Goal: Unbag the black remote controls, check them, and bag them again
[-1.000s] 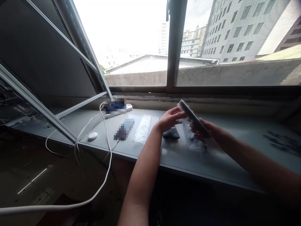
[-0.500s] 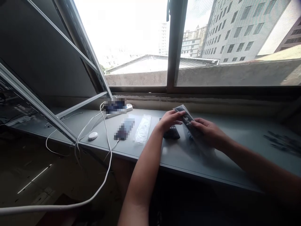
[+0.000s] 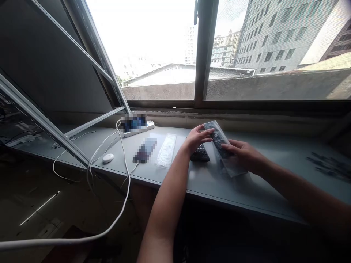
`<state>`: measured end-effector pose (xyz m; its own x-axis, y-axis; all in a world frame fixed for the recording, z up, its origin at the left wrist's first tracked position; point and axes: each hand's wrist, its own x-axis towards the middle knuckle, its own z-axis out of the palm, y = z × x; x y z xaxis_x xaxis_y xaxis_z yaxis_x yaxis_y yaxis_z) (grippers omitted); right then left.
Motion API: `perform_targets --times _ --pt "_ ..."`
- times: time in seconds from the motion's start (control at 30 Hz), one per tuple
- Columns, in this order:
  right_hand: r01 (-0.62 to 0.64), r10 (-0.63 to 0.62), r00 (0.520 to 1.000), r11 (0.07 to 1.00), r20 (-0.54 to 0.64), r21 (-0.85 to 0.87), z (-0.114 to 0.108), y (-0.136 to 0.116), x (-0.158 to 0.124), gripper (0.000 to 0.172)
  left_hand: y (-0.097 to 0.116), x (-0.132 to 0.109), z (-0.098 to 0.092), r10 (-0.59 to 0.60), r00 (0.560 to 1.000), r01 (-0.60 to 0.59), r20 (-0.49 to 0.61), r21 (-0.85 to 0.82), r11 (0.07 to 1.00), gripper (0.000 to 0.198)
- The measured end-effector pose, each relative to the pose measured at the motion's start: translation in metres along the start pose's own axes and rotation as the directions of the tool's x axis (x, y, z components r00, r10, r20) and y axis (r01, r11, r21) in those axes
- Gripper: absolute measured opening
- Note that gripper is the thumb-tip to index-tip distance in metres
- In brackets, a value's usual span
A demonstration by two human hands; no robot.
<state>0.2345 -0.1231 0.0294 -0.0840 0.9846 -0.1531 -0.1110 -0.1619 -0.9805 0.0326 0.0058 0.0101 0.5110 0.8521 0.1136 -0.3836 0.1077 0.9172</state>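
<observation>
A dark remote control with round buttons sits inside a clear plastic bag, held tilted above the table. My right hand grips its right side, thumb on top near the lower buttons. At the upper left end, my left hand has its fingertips on the bagged remote; the underside of that hold is hidden. A second black remote control lies on the table beneath my left hand, partly covered by it.
On the grey table lie a clear plastic packet, a blurred-out phone-like object on a cable, and a white round device. A white power strip is farther back. Dark thin items lie right. Metal frame bars slant at left.
The bagged remote has turned its button face more toward me, and its loose lower plastic shows more clearly. Both hands stay in nearly the same place.
</observation>
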Motion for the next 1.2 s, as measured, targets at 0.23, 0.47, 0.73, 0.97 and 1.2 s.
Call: perform_targets --times 0.23,0.47,0.73,0.97,1.2 --pt "0.081 -0.081 0.996 0.996 0.027 -0.029 -0.005 0.004 0.004 0.047 0.005 -0.001 0.001 -0.009 1.0 0.009 -0.009 0.004 1.0 0.057" --pt "0.406 -0.419 0.908 0.888 -0.015 -0.217 0.002 -0.001 -0.006 0.042 0.01 -0.004 0.001 0.015 0.993 -0.019 -0.113 -0.031 0.999 0.051" --pt "0.493 -0.522 0.853 0.816 -0.016 -0.301 0.008 -0.003 -0.011 0.041 0.011 -0.004 0.001 0.011 0.991 -0.016 -0.134 -0.035 0.999 0.053" --pt "0.378 -0.394 0.918 0.906 -0.053 -0.188 0.003 0.002 -0.006 0.068 0.01 -0.001 0.001 0.024 0.982 -0.037 -0.187 -0.064 0.997 0.058" --pt "0.27 -0.29 0.957 0.906 -0.013 -0.327 0.0 0.003 -0.004 0.061 0.009 0.002 -0.002 0.026 0.968 -0.04 -0.249 -0.054 0.998 0.057"
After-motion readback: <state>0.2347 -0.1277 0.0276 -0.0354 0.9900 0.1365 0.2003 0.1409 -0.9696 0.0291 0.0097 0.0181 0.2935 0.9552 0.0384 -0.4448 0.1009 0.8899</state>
